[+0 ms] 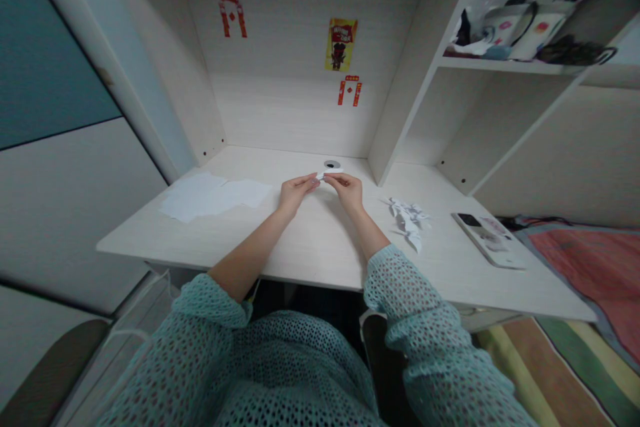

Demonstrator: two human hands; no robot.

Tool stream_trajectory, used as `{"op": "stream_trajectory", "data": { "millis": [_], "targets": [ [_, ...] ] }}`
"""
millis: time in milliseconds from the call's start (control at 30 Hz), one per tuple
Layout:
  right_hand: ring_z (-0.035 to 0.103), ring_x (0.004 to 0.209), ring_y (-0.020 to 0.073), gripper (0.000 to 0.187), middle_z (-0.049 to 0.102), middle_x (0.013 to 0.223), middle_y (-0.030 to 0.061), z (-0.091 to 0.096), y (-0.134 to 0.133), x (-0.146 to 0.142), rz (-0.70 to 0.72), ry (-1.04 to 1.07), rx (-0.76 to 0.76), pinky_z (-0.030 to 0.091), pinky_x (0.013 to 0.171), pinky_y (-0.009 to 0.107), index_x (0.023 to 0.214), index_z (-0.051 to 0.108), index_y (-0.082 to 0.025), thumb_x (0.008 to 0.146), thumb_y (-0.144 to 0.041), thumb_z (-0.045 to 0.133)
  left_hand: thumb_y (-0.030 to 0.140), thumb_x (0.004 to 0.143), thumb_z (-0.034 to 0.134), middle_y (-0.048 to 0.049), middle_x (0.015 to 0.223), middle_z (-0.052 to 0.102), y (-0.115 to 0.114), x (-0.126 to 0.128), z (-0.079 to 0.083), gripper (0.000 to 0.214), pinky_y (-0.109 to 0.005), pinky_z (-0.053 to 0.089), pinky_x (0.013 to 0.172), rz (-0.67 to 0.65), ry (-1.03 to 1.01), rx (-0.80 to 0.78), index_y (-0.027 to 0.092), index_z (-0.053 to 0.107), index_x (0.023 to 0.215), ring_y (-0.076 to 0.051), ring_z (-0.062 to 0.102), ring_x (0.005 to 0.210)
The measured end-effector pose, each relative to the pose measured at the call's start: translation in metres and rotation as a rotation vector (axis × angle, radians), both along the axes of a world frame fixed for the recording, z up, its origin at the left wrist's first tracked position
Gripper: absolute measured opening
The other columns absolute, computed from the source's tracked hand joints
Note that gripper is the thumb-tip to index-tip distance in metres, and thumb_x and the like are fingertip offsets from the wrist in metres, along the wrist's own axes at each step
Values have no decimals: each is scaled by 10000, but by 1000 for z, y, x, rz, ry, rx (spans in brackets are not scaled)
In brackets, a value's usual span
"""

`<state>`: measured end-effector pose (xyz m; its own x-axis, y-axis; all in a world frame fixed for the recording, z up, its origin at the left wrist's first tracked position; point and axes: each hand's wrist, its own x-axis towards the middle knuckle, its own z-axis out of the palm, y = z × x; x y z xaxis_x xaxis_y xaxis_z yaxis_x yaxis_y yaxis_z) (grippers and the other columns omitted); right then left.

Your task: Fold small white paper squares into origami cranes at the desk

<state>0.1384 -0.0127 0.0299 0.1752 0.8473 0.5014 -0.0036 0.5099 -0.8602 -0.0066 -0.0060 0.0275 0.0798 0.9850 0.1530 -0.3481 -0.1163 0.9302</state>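
Between my two hands is a small folded piece of white paper [321, 176], held just above the desk. My left hand [296, 192] pinches its left end between thumb and fingers. The right end is pinched by my right hand [348, 188], with the fingers closed. Much of the paper is hidden by my fingertips, so its exact shape cannot be made out. Flat sheets of white paper [210, 197] lie to the left of my left hand. Right of my right hand sits a loose pile of folded white paper pieces [409, 219].
The white desk [310, 247] has a round cable hole [332, 165] near its back panel. A phone [487, 240] lies at the right. Cups [537, 30] with scissors and pens stand on the upper right shelf. A red cloth [590, 260] is beyond the desk's right edge.
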Motion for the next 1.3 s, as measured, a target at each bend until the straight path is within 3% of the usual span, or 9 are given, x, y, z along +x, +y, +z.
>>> {"op": "stream_trajectory", "data": {
  "millis": [633, 1000, 1300],
  "targets": [
    [661, 767, 194, 322, 713, 810, 50, -2, 4, -1, 52, 87, -89, 523, 796, 359, 764, 711, -186, 560, -432, 747, 289, 637, 738, -101, 944, 697, -6, 3, 5, 337, -370, 486, 899, 55, 18, 56, 120, 693, 924, -192, 665, 839],
    [660, 791, 194, 312, 713, 866, 57, -5, 6, 0, 30, 113, -40, 520, 816, 366, 812, 719, -189, 562, -371, 759, 337, 663, 705, -97, 937, 694, -7, 8, -2, 339, -348, 488, 882, 155, 20, 107, 128, 680, 930, -183, 660, 844],
    [662, 800, 199, 286, 716, 831, 56, -4, 3, -2, 51, 73, -79, 506, 829, 361, 776, 719, -185, 567, -378, 751, 346, 583, 756, -71, 824, 697, -10, 7, 2, 329, -343, 493, 830, 167, 85, 118, 140, 635, 810, -172, 650, 804]
  ]
}}
